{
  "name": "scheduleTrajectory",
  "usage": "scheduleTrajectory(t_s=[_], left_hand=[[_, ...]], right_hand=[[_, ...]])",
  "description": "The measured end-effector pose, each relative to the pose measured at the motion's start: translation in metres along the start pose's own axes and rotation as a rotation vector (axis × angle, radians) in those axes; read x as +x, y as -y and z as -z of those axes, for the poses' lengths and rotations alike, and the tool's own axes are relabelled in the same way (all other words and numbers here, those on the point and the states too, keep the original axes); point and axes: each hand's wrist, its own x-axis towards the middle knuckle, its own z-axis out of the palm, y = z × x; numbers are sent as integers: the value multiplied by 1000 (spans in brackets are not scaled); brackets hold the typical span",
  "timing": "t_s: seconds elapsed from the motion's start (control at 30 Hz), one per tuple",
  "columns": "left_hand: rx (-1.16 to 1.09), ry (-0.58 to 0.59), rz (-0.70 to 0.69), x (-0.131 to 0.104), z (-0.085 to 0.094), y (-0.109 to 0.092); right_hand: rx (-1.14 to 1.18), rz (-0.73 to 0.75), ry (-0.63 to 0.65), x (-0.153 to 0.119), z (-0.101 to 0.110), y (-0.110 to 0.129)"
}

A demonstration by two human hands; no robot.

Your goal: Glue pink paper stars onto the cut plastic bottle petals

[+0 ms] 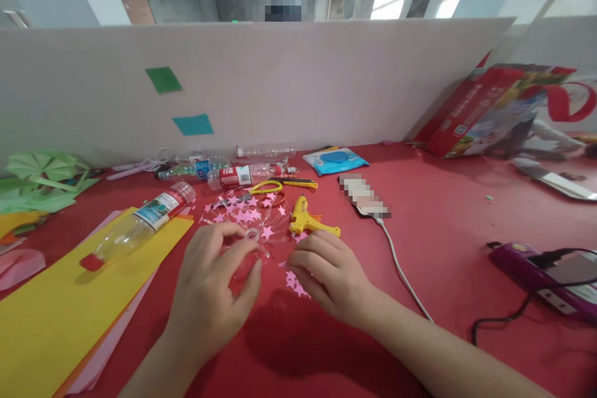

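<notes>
My left hand (pixel 209 289) hovers over the red table, fingers bent and thumb apart, with nothing plainly held between them. Just beyond its fingertips lies a clear cut plastic bottle piece (pixel 252 234) with a round neck; whether the fingers touch it I cannot tell. Pink paper stars (pixel 247 214) are scattered on and around that plastic. My right hand (pixel 331 273) is closed, its fingers curled together and pointing left; anything in them is hidden. More pink stars (pixel 295 284) lie beside its fingertips. Right behind it rests a yellow glue gun (pixel 305 221).
Yellow paper sheets (pixel 69 298) with a clear bottle (pixel 140 224) lie left. Scissors (pixel 268 188), a utility knife (pixel 298 183), more bottles (pixel 242 175) and a wipes pack (pixel 334 160) sit behind. Rightward are a phone (pixel 362 196) with cable, a power strip (pixel 541 277) and a red bag (pixel 485 112).
</notes>
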Motion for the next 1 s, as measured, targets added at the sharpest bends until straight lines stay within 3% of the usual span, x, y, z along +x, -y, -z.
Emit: scheduleTrajectory(t_s=[0.2, 0.43, 0.8, 1.0], left_hand=[[201, 107, -12, -2, -16, 1], [153, 75, 20, -6, -22, -1], [26, 65, 67, -5, -26, -3], [76, 78, 77, -7, -26, -5]], right_hand=[[-4, -50, 3, 0, -10, -3], [9, -94, 35, 1, -19, -5], [-28, -45, 68, 0, -24, -9], [-47, -9, 95, -1, -24, -9]])
